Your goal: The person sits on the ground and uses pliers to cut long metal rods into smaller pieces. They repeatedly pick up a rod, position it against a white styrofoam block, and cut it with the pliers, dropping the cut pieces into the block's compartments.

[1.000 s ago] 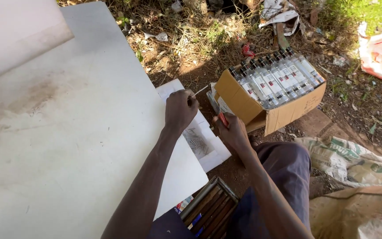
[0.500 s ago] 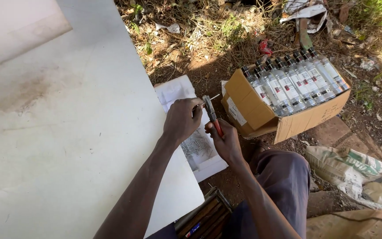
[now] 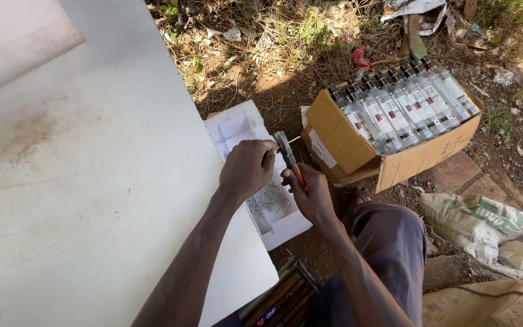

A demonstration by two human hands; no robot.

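Fingers (image 3: 269,156) of the left hand (image 3: 246,169) are pinched together on a thin nail (image 3: 292,140), whose tip pokes out toward 1 o'clock. Right hand (image 3: 311,195) is clamped on the red handles of pliers (image 3: 288,156), the jaws up beside the nail. Both hands hover over a white foam tray (image 3: 237,124) holding loose nails (image 3: 269,200), at the edge of the white board (image 3: 92,181). At 2 o'clock sits a box (image 3: 346,145) of bottles (image 3: 401,106) on the ground.
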